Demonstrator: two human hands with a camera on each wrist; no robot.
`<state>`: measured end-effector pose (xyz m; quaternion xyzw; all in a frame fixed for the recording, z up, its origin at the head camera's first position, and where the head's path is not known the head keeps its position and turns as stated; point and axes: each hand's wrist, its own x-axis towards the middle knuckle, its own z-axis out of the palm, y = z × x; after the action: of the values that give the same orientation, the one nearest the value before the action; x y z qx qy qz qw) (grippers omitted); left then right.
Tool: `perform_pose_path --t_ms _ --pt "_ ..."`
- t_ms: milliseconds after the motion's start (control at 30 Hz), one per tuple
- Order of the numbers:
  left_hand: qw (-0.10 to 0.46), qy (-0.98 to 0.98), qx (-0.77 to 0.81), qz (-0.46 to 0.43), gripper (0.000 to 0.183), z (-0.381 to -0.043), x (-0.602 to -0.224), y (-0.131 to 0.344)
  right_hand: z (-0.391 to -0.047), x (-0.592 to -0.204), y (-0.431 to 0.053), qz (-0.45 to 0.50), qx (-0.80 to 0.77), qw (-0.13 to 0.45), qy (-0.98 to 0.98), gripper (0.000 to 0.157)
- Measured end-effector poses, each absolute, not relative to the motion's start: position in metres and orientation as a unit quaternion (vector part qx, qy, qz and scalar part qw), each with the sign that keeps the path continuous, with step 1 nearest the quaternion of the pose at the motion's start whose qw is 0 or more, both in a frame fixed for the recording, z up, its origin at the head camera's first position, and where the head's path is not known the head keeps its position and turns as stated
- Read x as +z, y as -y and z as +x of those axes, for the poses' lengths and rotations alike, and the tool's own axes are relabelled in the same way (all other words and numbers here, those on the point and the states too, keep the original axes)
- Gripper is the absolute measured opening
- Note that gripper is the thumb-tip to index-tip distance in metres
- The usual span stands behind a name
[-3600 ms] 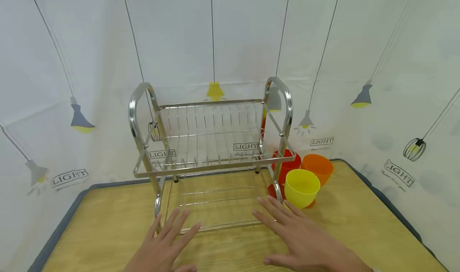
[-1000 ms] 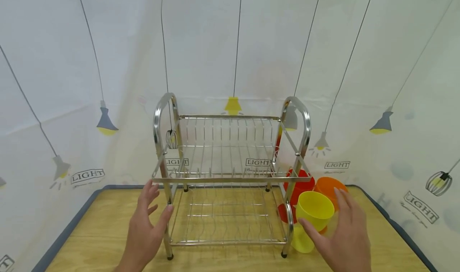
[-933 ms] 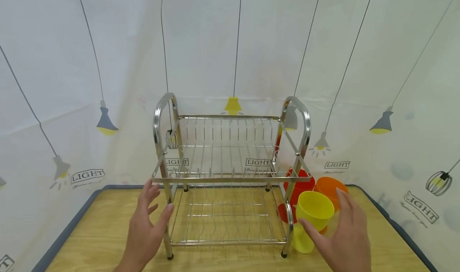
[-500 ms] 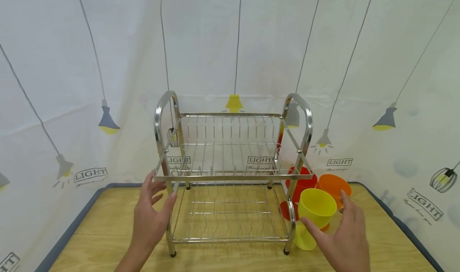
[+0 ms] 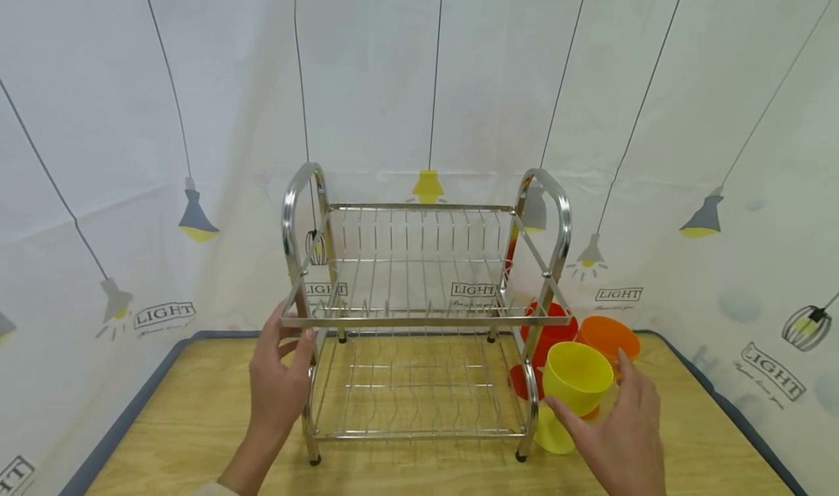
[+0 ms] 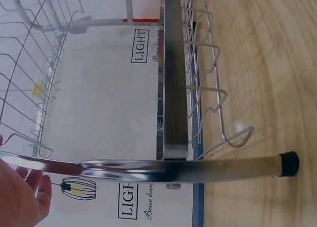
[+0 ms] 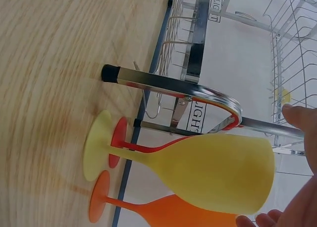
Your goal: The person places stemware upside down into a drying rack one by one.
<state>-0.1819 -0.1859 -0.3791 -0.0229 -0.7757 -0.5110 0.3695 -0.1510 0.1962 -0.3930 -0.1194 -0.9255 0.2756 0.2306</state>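
Note:
A two-tier chrome dish rack stands on the wooden table. My left hand is at its left front post, thumb on one side and curled fingers on the other, holding it just below the upper tier. To the right of the rack stands a yellow plastic goblet, upright on its round foot. My right hand is spread around the goblet's bowl, thumb at the left and fingertips at the right, with a gap visible in the right wrist view.
Behind the yellow goblet stand a red goblet and an orange goblet, close together beside the rack's right leg. The table has a dark blue edge and meets a white sheet printed with hanging lamps.
Earlier, both hands were spread palm down before the rack. The left hand has since moved up and closed on the left post. The right hand has come to the yellow goblet.

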Motion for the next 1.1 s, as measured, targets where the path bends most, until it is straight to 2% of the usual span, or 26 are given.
perform_pose_path --t_ms 167,433,800,1100 --pt "0.379 0.770 -0.513 -0.030 0.042 -0.185 -0.378 0.186 -0.154 -0.398 -0.200 -0.123 0.281 0.218 0.926 0.122" --pt "0.336 0.776 -0.533 0.000 0.040 -0.189 -0.375 0.184 -0.159 -0.407 -0.204 -0.133 0.296 0.190 0.927 0.125" --pt "0.341 0.791 -0.508 0.015 0.036 -0.191 -0.374 0.186 -0.167 -0.413 -0.207 -0.138 0.336 0.134 0.922 0.127" --pt "0.323 0.796 -0.512 0.022 0.034 -0.192 -0.373 0.187 -0.170 -0.415 -0.213 -0.118 0.358 0.128 0.917 0.110"
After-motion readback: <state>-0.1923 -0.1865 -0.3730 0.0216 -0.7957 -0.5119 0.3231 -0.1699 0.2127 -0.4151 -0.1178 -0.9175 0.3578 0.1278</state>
